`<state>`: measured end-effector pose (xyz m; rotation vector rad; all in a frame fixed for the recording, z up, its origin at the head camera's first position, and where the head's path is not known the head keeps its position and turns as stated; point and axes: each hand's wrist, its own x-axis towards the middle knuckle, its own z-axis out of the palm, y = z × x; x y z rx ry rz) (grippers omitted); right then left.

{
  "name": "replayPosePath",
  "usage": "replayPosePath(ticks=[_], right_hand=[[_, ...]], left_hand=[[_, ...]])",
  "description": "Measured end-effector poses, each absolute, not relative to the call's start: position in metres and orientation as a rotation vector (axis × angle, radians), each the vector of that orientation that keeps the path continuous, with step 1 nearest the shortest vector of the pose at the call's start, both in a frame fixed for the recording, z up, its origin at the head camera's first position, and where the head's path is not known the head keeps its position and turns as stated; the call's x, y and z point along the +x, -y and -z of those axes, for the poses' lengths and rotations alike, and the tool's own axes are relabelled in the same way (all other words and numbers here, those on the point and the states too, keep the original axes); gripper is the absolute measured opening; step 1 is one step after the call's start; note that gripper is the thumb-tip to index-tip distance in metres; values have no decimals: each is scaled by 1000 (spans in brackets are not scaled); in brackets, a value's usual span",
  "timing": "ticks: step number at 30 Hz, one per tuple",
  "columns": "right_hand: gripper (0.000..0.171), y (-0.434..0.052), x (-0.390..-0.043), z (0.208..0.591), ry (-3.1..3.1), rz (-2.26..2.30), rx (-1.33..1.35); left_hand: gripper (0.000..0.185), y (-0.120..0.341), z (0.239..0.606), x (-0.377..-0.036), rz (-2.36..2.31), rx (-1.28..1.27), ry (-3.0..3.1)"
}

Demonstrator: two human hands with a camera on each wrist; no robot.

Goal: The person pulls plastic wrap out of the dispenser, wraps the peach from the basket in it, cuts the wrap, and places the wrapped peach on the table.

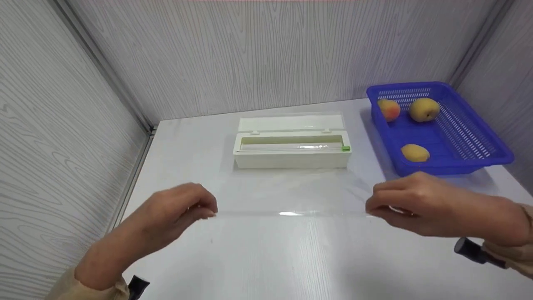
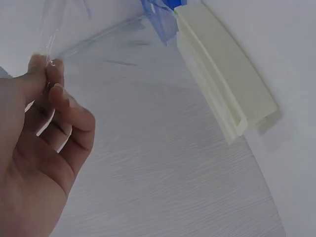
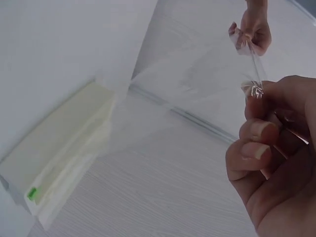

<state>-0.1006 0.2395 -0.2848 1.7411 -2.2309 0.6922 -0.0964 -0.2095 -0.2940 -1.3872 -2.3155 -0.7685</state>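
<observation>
My left hand (image 1: pixel 179 210) and right hand (image 1: pixel 410 204) each pinched the film (image 1: pixel 291 196) taut; the dispenser (image 1: pixel 291 146) sat at 12 o'clock.

The wrap box (image 1: pixel 291 143) sits on the counter (image 1: pixel 266 258), near the back wall; its lid lies open behind it; the basket (image 1: pixel 441 125) stands to the right of the box, with three fruits (image 1: pixel 415 153) in it; the sheet of wrap (image 1: pixel 287 193) runs out in front of the box; the left hand (image 1: pixel 175 212) holds the sheet's left corner and the right hand (image 1: pixel 410 204) its right corner.
</observation>
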Motion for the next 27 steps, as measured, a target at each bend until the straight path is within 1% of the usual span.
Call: replayPosePath(ticks=[3, 7, 10, 14, 17, 20, 24, 27], right_hand=[[16, -238, -95, 302, 2293, -714, 1839], [22, -234, -91, 325, 2395, -712, 1924], [22, -231, -87, 346, 2453, -724, 1966], [18, -229, -83, 375, 2523, -748, 2031], [13, -228, -82, 395, 2629, -734, 2052], [11, -228, -82, 412, 2712, -655, 2047], [15, -227, -80, 434, 2754, -524, 2017], [20, -227, -78, 448, 2787, -441, 1991]], left_hand=[[3, 210, 310, -86, 780, -1421, 2365], [11, 212, 332, -78, 779, -1452, 2471], [11, 213, 351, -76, 782, -1479, 2587], [6, 211, 375, -76, 787, -1516, 2777], [5, 205, 391, -77, 768, -1467, 2974], [10, 199, 406, -77, 667, -1395, 3116], [19, 193, 427, -75, 534, -1383, 3135], [19, 193, 443, -73, 482, -1416, 3071]])
